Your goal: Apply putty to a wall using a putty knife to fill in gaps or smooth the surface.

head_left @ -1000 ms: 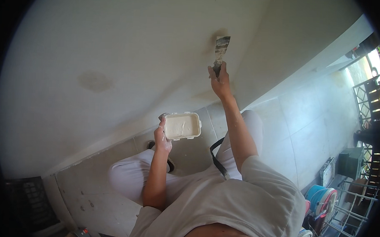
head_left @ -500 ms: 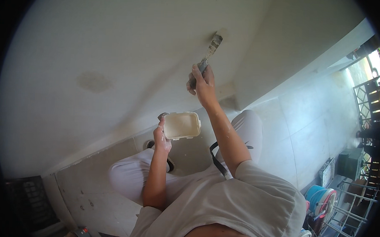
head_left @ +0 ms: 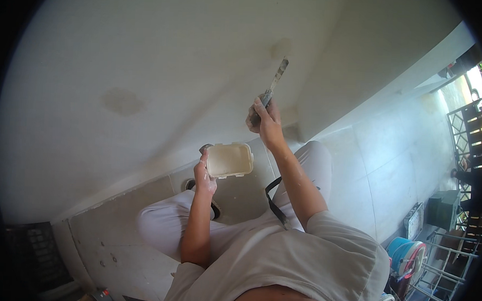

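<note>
My left hand, smeared with white, grips a white rectangular plastic tub of creamy white paste. A small grey thing shows at the tub's left corner; I cannot make out what it is. My right hand is closed round the handle of a putty knife, its paste-caked blade seen nearly edge-on, just below a faint brownish patch on the white wall. I cannot tell if the blade touches the wall. A larger brownish stain marks the wall further left.
I sit low on the tiled floor beside a wall corner, knees bent. At the right are a dark metal gate, a green box, blue buckets and a metal rack. A dark grate stands at the lower left.
My right hand has shifted down and slightly left with the putty knife, whose blade has turned from broadside to nearly edge-on and left the patch. My left hand and tub are nearly still.
</note>
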{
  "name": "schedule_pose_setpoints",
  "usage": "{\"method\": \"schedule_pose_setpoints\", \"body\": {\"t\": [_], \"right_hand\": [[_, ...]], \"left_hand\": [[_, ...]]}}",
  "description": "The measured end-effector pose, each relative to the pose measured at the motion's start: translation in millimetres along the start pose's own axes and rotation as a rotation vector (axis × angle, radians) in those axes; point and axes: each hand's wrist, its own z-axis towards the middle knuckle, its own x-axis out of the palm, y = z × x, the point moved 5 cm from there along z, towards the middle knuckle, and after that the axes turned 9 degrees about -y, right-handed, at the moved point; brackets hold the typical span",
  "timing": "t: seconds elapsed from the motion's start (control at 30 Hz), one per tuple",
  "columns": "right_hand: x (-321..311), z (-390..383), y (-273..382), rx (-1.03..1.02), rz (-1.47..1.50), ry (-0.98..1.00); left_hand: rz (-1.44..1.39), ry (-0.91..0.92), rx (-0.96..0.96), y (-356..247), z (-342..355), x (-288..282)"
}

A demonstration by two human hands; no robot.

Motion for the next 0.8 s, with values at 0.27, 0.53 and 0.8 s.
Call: {"method": "schedule_pose_setpoints", "body": {"t": [0.27, 0.53, 0.8], "right_hand": [[-10, 27, 10, -0.199, -0.240, -0.048], [-38, 30, 16, -0.278, -0.486, -0.126], [-21, -30, 32, -0.090, -0.119, -0.023]], "left_hand": [[0.010, -0.007, 0.001, -2, 6, -3], [0.001, 0.010, -0.010, -6, 3, 0], [-0.262, -0.078, 0.093, -8, 7, -14]]}}
